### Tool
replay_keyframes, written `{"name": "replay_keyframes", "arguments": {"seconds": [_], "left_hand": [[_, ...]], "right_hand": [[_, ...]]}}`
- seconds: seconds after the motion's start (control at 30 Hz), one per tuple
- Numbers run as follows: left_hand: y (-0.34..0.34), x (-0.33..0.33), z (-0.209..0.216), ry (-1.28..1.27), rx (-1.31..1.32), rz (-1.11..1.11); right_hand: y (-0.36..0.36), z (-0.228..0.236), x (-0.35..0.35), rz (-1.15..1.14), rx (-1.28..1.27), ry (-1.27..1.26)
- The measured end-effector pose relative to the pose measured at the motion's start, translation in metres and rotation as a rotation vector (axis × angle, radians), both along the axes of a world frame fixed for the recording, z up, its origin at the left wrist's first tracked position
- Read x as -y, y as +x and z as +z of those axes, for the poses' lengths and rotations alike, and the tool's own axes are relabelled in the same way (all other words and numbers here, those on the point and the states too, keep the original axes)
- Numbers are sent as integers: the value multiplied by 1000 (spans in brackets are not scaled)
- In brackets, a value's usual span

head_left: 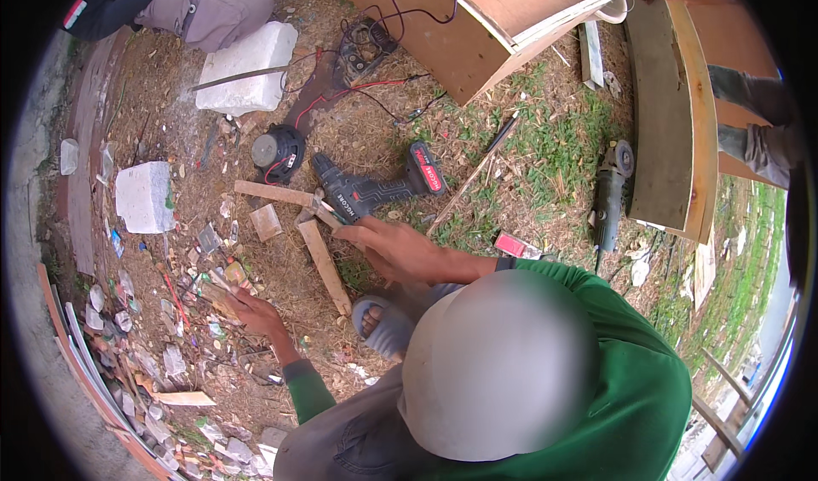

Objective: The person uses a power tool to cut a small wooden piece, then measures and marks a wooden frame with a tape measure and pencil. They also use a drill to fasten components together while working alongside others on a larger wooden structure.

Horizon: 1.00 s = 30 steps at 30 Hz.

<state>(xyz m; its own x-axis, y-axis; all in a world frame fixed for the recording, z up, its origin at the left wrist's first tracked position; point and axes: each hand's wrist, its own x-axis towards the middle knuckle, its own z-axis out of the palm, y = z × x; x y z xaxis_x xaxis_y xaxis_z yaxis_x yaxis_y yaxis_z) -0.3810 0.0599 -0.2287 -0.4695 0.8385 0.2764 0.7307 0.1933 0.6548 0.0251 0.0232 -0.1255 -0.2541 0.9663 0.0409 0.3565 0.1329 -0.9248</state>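
Note:
My right hand (396, 249) is closed around a short piece of wood (329, 216), just below a dark cordless drill (371, 190) lying on the ground. The piece's far end meets a wooden strip (273, 193). Another wooden strip (325, 268) slants down toward my sandalled foot (385, 323). Farther left, over scattered litter, my left hand (254, 312) pinches something thin and pale, too small to name. A small square wood block (266, 223) lies between the hands, slightly beyond them. My grey cap brim (477, 370) hides much of my body.
Beyond the drill lie a round black speaker-like part (278, 153) and tangled wires. White blocks (145, 197) stand left; a wooden box (477, 34) is at the back. An angle grinder (608, 195) rests right, beside a curved panel (660, 123). Two other people are at the far edges.

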Motion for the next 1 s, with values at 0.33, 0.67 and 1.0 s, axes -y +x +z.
{"name": "replay_keyframes", "arguments": {"seconds": [0.33, 0.67, 1.0], "left_hand": [[163, 48, 74, -454, 550, -505], [212, 76, 70, -524, 109, -980], [227, 82, 67, -647, 20, -1024]], "right_hand": [[17, 8, -13, -129, -51, 146], [215, -6, 116, -420, 506, -418], [184, -66, 209, -453, 718, -537]]}}
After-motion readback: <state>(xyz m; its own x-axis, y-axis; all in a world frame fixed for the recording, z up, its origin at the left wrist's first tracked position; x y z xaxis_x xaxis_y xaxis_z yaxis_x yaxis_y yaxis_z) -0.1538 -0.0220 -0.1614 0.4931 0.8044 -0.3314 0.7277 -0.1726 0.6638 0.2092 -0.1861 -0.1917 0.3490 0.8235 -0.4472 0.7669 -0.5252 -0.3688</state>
